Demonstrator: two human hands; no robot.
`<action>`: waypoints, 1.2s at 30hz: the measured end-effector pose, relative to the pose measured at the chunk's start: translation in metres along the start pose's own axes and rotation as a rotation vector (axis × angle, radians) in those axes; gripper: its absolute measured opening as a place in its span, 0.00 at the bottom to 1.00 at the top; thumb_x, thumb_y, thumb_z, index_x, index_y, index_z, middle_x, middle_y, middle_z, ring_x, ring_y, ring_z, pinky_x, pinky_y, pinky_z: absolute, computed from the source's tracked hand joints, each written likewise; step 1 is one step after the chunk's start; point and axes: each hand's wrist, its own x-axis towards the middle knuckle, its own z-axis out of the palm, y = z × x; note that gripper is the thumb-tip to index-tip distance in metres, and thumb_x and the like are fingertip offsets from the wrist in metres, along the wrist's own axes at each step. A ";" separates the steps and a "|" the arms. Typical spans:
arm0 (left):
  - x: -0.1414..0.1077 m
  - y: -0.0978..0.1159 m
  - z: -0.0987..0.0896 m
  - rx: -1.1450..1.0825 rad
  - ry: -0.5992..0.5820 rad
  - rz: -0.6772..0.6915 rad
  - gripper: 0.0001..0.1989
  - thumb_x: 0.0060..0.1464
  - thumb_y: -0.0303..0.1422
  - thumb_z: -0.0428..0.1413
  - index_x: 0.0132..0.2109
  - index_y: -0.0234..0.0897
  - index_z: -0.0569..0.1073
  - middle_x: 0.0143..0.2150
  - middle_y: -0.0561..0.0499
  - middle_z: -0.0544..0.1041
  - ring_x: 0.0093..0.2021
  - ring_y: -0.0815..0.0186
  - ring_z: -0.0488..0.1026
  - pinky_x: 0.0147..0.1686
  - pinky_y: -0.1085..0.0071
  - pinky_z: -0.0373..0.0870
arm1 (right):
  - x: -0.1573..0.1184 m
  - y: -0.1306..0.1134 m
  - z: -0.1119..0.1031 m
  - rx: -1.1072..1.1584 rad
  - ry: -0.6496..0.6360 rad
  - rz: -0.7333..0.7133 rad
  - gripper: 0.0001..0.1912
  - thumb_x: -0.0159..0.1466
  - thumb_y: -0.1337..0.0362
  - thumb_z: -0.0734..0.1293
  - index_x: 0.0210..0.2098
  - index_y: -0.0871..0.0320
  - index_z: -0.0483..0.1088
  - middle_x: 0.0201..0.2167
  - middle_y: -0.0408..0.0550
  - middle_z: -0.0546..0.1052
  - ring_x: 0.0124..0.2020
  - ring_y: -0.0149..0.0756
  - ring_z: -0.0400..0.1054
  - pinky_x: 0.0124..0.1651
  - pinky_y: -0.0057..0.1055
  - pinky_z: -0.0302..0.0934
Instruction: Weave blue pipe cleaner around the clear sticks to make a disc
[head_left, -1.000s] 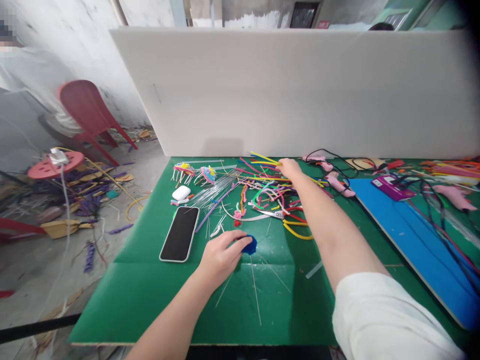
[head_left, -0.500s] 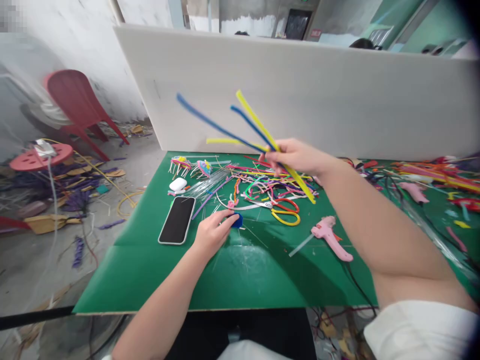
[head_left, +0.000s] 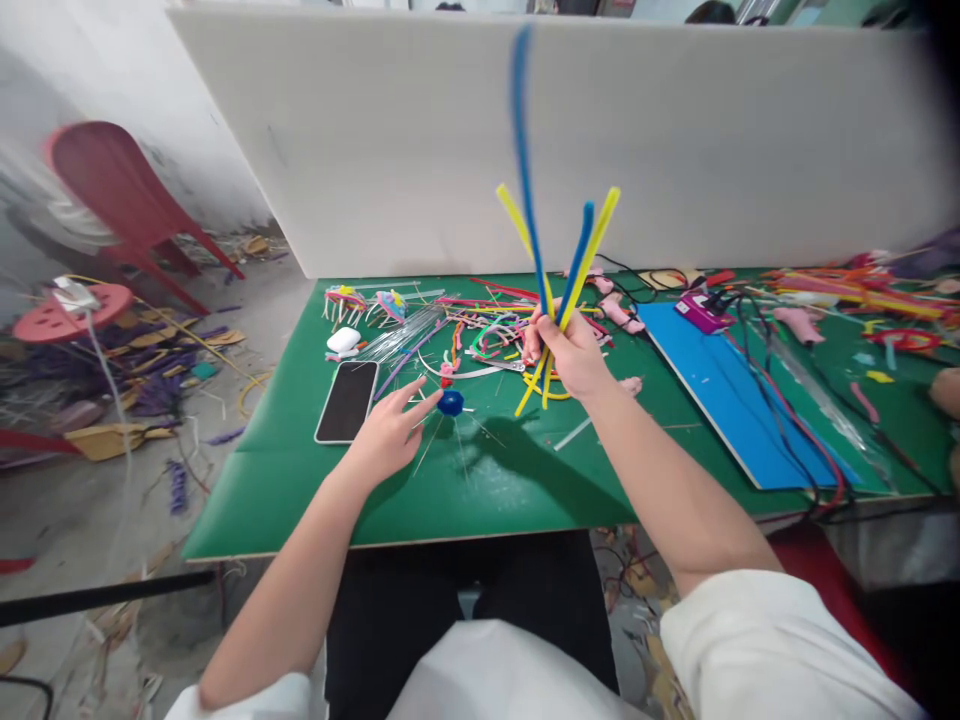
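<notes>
My right hand [head_left: 574, 350] is closed around a bundle of blue and yellow pipe cleaners [head_left: 576, 272], held upright above the table. Their ends fan out over the fist and poke out below it. My left hand [head_left: 386, 428] has its fingers spread, with the fingertips beside a small dark blue round piece [head_left: 451, 403] on the green table [head_left: 300, 505]. Whether a fingertip touches that piece I cannot tell. Scissors lie behind my right hand, mostly hidden. A clear glue stick [head_left: 574, 433] shows near my right wrist; the pink glue gun there is largely covered by my forearm.
A phone [head_left: 346, 402] and a white earbud case [head_left: 344, 341] lie left. Coloured offcuts [head_left: 487, 335] and clear strips [head_left: 405, 335] spread behind the hands. A white panel [head_left: 420, 150] bounds the back. Right are a blue board [head_left: 720, 400], cables and a purple device [head_left: 702, 312].
My right hand has swung the pipe cleaners from leaning left to upright and come lower. My left fingers have spread, uncovering the blue piece. The view has tilted down and shifted right.
</notes>
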 end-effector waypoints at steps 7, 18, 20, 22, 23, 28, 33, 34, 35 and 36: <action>-0.008 0.012 -0.011 -0.113 0.122 -0.060 0.22 0.58 0.32 0.49 0.60 0.42 0.63 0.61 0.42 0.64 0.59 0.55 0.62 0.55 0.53 0.63 | -0.012 0.030 -0.012 -0.028 0.107 0.030 0.14 0.60 0.52 0.65 0.35 0.54 0.60 0.20 0.35 0.70 0.23 0.26 0.65 0.32 0.27 0.62; 0.092 0.110 -0.045 -1.147 0.238 -0.044 0.27 0.56 0.39 0.54 0.61 0.44 0.60 0.55 0.45 0.72 0.44 0.61 0.75 0.37 0.67 0.75 | -0.040 -0.014 0.026 -0.105 -0.204 0.093 0.16 0.61 0.48 0.61 0.33 0.55 0.60 0.21 0.38 0.68 0.22 0.28 0.65 0.26 0.27 0.62; 0.103 0.127 -0.049 -1.195 0.191 -0.036 0.27 0.55 0.39 0.54 0.61 0.43 0.60 0.54 0.44 0.73 0.36 0.65 0.76 0.26 0.73 0.73 | -0.046 -0.015 0.024 -0.160 -0.245 0.106 0.16 0.61 0.49 0.61 0.29 0.56 0.61 0.20 0.39 0.68 0.21 0.28 0.64 0.26 0.27 0.62; 0.107 0.137 -0.050 -1.209 0.154 -0.037 0.25 0.57 0.41 0.52 0.60 0.40 0.62 0.51 0.43 0.75 0.28 0.69 0.75 0.18 0.78 0.67 | -0.050 -0.016 0.019 -0.187 -0.265 0.114 0.16 0.61 0.51 0.62 0.27 0.57 0.62 0.20 0.40 0.68 0.22 0.29 0.65 0.27 0.28 0.62; 0.108 0.140 -0.050 -1.212 0.135 -0.031 0.25 0.58 0.42 0.50 0.60 0.39 0.63 0.50 0.42 0.76 0.25 0.71 0.73 0.15 0.78 0.64 | -0.052 -0.017 0.015 -0.188 -0.267 0.115 0.16 0.60 0.51 0.63 0.26 0.57 0.62 0.20 0.41 0.69 0.23 0.30 0.65 0.29 0.29 0.63; 0.115 0.147 -0.046 -1.194 0.058 0.028 0.26 0.60 0.46 0.43 0.61 0.39 0.60 0.48 0.42 0.77 0.19 0.75 0.69 0.13 0.79 0.61 | -0.059 -0.020 -0.002 -0.146 -0.242 0.114 0.22 0.58 0.45 0.62 0.28 0.59 0.67 0.24 0.46 0.74 0.27 0.33 0.69 0.34 0.32 0.66; 0.128 0.147 -0.052 -1.070 0.031 0.079 0.25 0.60 0.45 0.45 0.59 0.38 0.65 0.49 0.44 0.76 0.39 0.64 0.76 0.33 0.71 0.73 | -0.065 -0.015 -0.019 -0.058 -0.150 0.116 0.25 0.55 0.41 0.63 0.32 0.58 0.71 0.27 0.47 0.75 0.31 0.35 0.71 0.38 0.35 0.67; 0.130 0.145 -0.055 -1.048 0.037 0.095 0.24 0.60 0.45 0.46 0.58 0.37 0.66 0.50 0.44 0.76 0.44 0.61 0.75 0.40 0.68 0.73 | -0.065 -0.013 -0.022 -0.032 -0.104 0.111 0.25 0.55 0.41 0.63 0.33 0.58 0.71 0.27 0.46 0.75 0.32 0.36 0.71 0.40 0.36 0.67; 0.132 0.143 -0.057 -1.026 0.046 0.111 0.23 0.60 0.44 0.47 0.56 0.37 0.68 0.50 0.44 0.76 0.49 0.59 0.73 0.46 0.65 0.71 | -0.066 -0.011 -0.025 -0.007 -0.056 0.103 0.24 0.56 0.42 0.63 0.33 0.57 0.72 0.28 0.46 0.76 0.33 0.36 0.71 0.41 0.36 0.67; 0.133 0.141 -0.059 -1.005 0.052 0.125 0.22 0.59 0.43 0.47 0.55 0.37 0.69 0.50 0.44 0.76 0.52 0.58 0.71 0.51 0.62 0.67 | -0.066 -0.010 -0.028 0.016 -0.008 0.094 0.23 0.56 0.42 0.64 0.34 0.57 0.72 0.29 0.46 0.76 0.34 0.36 0.71 0.42 0.37 0.66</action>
